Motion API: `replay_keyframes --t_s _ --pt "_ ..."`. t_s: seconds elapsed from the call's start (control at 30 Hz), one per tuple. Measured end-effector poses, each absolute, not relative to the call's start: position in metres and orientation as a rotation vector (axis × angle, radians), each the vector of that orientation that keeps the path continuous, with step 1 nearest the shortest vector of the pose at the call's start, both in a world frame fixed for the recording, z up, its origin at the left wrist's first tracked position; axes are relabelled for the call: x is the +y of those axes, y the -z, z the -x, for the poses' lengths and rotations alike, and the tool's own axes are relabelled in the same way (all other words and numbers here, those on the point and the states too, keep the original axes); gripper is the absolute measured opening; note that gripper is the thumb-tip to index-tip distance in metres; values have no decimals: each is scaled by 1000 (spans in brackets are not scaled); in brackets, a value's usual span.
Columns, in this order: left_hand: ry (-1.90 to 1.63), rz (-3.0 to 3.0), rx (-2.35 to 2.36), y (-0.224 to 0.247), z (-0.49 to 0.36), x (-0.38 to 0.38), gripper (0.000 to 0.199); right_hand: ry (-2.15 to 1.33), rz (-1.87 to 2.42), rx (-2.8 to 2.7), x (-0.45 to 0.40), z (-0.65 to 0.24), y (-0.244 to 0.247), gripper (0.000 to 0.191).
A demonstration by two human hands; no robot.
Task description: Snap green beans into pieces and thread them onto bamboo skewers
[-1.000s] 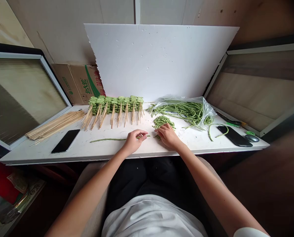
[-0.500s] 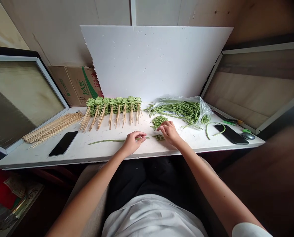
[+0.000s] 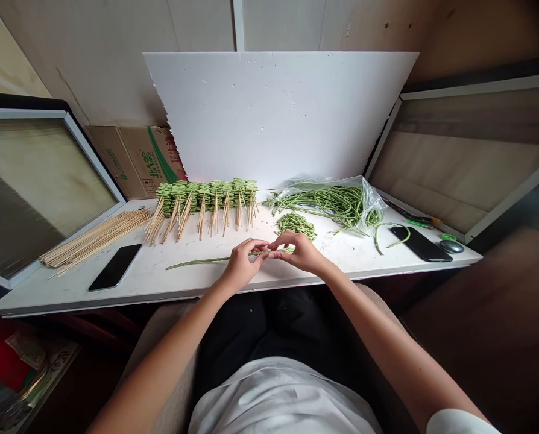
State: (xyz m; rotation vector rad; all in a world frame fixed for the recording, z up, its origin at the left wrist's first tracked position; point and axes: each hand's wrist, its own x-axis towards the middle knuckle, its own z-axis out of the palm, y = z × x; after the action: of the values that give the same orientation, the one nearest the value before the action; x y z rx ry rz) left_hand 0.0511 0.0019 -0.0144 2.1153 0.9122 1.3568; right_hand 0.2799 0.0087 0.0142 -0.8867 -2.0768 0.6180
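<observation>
A long green bean (image 3: 197, 262) runs leftward along the white table from my left hand (image 3: 243, 263), which pinches it near its right end. My right hand (image 3: 299, 253) has its thumb and fingertips closed on the bean's end, touching the left fingertips. Behind my right hand lies a pile of short cut bean pieces (image 3: 296, 224). Some cut pieces near the table's front are mostly hidden by my right hand. At the back left stand stacked bean skewers (image 3: 206, 196), bean pieces threaded on wooden sticks that point toward me.
Loose wooden sticks (image 3: 93, 235) and a black phone (image 3: 114, 267) lie on the left. Long beans in a clear plastic bag (image 3: 333, 202) rest at the back right. Farther right are another phone (image 3: 421, 243) and a computer mouse (image 3: 451, 246). A white foam board (image 3: 278, 114) stands behind.
My right hand has moved left and down from beside the pile of cut pieces to meet my left hand at the bean's end. The view has shifted slightly.
</observation>
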Motion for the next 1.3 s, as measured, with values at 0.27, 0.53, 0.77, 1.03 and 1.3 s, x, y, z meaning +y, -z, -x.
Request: replay_keyframes --t_s 0.27,0.53,0.77,1.03,1.3 --pt "-1200 -2180 1041 -5 -34 4 22 -340 836 -1983 1 -277 -27 32" --pt "-1341 -2250 978 -6 -41 -5 18 -247 785 -2074 -5 -267 -27 21" --pt "-1251 -2214 928 -16 -47 -16 20 -314 788 -2051 -15 -258 -28 16" --pt "-1164 -2051 792 -15 -45 -14 32 -727 635 -1906 -8 -256 -15 38" --pt "-1240 -1913 901 -11 -36 -1 32 -939 683 -1699 3 -263 -11 43"
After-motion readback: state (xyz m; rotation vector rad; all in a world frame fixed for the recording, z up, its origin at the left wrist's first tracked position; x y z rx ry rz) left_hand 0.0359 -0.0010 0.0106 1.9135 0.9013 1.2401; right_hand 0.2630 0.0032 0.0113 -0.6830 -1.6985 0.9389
